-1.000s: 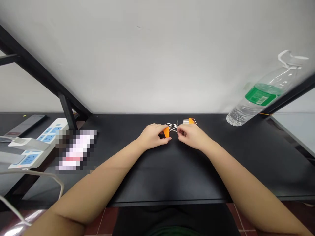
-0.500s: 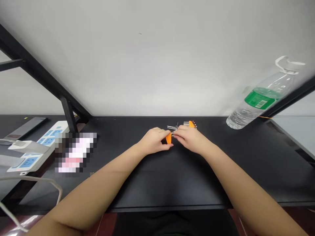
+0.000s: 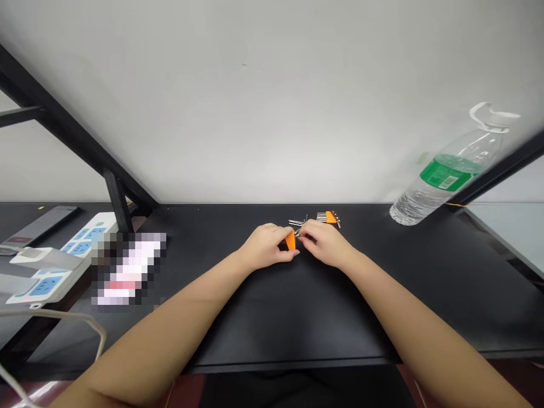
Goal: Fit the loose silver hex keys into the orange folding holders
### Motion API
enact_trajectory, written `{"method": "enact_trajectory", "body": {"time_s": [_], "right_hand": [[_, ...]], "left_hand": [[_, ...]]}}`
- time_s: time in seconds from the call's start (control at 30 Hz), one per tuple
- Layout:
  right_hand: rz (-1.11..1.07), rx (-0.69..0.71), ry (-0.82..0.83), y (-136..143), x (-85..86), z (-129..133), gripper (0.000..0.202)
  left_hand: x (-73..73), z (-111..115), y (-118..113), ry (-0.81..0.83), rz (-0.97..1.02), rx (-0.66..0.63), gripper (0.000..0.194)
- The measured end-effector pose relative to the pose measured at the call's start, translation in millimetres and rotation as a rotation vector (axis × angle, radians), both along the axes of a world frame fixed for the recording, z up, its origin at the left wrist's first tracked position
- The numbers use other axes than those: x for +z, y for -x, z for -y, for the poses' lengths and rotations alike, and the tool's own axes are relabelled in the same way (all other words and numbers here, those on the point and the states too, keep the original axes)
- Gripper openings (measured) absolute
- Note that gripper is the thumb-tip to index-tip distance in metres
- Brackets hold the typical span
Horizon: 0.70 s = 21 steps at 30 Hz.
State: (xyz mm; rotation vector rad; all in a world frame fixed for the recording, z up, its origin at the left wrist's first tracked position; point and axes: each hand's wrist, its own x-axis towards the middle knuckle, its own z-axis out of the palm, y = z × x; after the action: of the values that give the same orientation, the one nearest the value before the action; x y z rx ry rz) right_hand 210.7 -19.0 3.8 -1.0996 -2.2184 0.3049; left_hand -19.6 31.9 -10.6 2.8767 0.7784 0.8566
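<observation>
My left hand (image 3: 268, 246) grips an orange hex key holder (image 3: 290, 240) between thumb and fingers, above the black tabletop (image 3: 297, 317). My right hand (image 3: 324, 242) is just to its right, with fingertips pinched on a small metal hex key (image 3: 297, 232) at the holder's side. How far the key sits in the holder cannot be seen. Behind the hands lie several loose hex keys (image 3: 296, 222). A second orange holder (image 3: 331, 217), filled with several hex keys, rests beyond my right hand.
A large clear water bottle (image 3: 446, 172) with a green label stands at the back right. On the left are a pixelated phone-like object (image 3: 131, 266), a white power strip (image 3: 68, 277) with plugs and a cable, and a dark flat device (image 3: 42, 226). A black frame bar (image 3: 80, 130) slants behind them.
My right hand has shifted slightly left, towards the orange holder, and uncovered more of the second holder behind it. The whole view has tilted a little.
</observation>
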Motion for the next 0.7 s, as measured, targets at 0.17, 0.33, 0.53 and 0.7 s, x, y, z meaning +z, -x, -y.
{"method": "enact_trajectory", "body": {"time_s": [0.17, 0.33, 0.53, 0.7], "right_hand": [[0.111, -0.162, -0.021, -3.8, -3.9, -4.7, 0.014], [0.387, -0.242, 0.063, -4.4, -6.6, -10.4, 0.022], [0.494, -0.324, 0.263, 3.2, 8.7, 0.9, 0.004], [0.276, -0.224, 0.276, -3.9, 12.0, 5.6, 0.014]], "left_hand": [[3.2, -0.7, 1.8, 0.058, 0.022, 0.071, 0.032], [3.1, -3.2, 3.7, 0.116, 0.068, 0.114, 0.029], [6.7, -3.4, 3.0, 0.121, -0.011, 0.155, 0.03], [7.3, -3.0, 2.1, 0.094, -0.058, 0.164, 0.03]]}}
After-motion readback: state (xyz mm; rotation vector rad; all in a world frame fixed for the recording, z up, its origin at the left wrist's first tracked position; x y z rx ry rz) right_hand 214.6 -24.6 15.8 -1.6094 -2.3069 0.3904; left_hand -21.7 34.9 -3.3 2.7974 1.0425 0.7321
